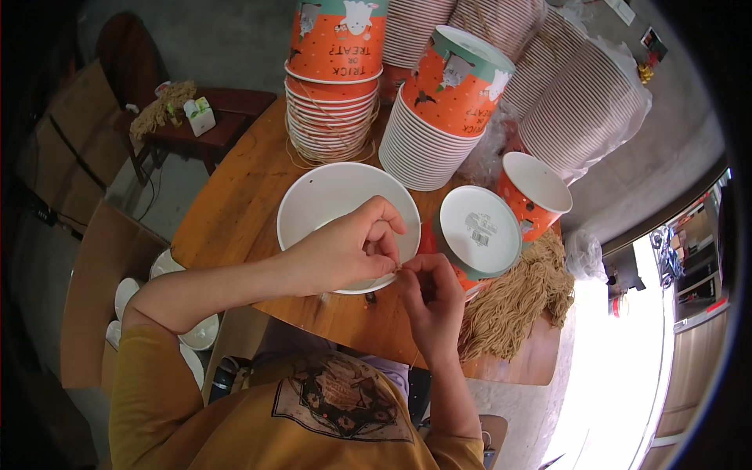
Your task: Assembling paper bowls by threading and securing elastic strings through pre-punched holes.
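A white paper bucket lies on the wooden table with its open mouth toward me and a small hole near its far rim. Over its near right rim, my left hand pinches with thumb and fingertips. My right hand meets it there, its fingers also closed in a pinch. A tiny bit of tan twine shows between the fingertips; most of it is hidden. Right of the hands, a bundle of tan twine strands hangs over the table edge beside an upturned bucket.
Behind stand stacks of orange printed buckets and plastic-wrapped stacks. Another orange bucket leans at the right. At my left, a cardboard box holds several white buckets. A dark chair bears more twine and a small tissue pack.
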A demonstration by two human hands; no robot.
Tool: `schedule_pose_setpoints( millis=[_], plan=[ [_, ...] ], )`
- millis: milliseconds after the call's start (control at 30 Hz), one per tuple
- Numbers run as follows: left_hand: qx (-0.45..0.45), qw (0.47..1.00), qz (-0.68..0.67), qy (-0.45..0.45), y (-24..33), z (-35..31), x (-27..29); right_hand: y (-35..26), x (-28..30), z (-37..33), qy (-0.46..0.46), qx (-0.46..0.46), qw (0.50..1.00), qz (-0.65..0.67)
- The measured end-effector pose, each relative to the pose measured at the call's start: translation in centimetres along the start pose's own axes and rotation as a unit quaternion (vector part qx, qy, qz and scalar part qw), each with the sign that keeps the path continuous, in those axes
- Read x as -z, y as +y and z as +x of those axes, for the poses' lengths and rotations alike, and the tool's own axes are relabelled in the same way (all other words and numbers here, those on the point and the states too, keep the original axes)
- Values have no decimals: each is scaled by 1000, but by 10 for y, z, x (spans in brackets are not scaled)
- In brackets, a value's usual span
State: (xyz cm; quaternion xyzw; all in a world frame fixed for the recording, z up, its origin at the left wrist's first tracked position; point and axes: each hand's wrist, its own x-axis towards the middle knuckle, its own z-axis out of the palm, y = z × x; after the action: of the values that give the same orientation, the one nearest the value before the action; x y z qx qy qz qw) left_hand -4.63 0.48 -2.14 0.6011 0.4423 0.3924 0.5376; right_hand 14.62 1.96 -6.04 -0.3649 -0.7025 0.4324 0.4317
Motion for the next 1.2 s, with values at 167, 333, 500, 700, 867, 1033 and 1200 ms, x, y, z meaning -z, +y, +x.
schedule_pose_setpoints(
  millis=[167,333,500,700,867,1033,1200],
  plan=[
    [-18,1000,21,-2,2,0,-2,-6,2,2,-4,-91,990,107],
    [7,1000,-11,13,4,1,-2,0,3,1,-8,-105,975,194],
    [37,998,-40,8,3,3,-2,1,16,3,-17,117,980,-162],
    [66,995,-67,11,3,4,-1,-17,32,18,-69,339,862,-369],
    [69,995,-76,11,0,4,1,-22,37,27,-107,393,819,-404],
    [80,992,-101,3,0,4,3,-22,36,32,-140,404,797,-426],
    [16,1000,-14,-16,3,3,-4,-18,27,34,-130,339,838,-408]
  ],
)
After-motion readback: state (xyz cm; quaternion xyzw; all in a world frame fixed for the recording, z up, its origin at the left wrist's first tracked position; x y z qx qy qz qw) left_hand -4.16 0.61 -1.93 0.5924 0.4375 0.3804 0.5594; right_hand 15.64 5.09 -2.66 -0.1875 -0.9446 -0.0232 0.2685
